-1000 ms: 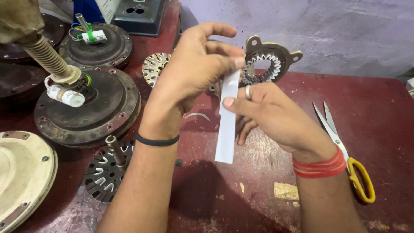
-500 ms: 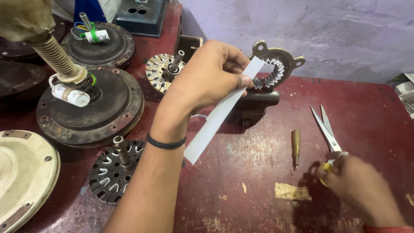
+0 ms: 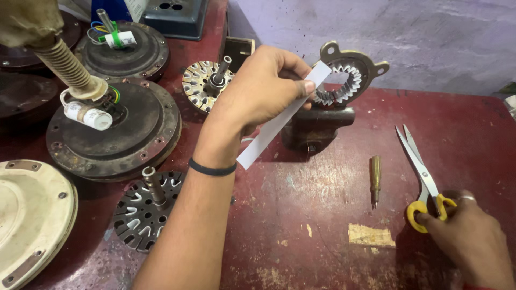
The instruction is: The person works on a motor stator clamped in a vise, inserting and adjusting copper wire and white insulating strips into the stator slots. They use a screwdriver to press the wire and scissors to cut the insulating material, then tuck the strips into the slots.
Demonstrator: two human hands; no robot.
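Table: a worn dark red table (image 3: 333,236) with scratches, set against a pale purple wall (image 3: 419,37).
Left hand: the left hand (image 3: 258,91) pinches a white paper strip (image 3: 279,121), held up above the table.
Right hand: the right hand (image 3: 467,236) grips the yellow handles of the scissors (image 3: 424,177) lying on the table.
Nearby: round fan motors (image 3: 115,131) sit at the left.
Hard to see: the right wrist is cut off at the edge.
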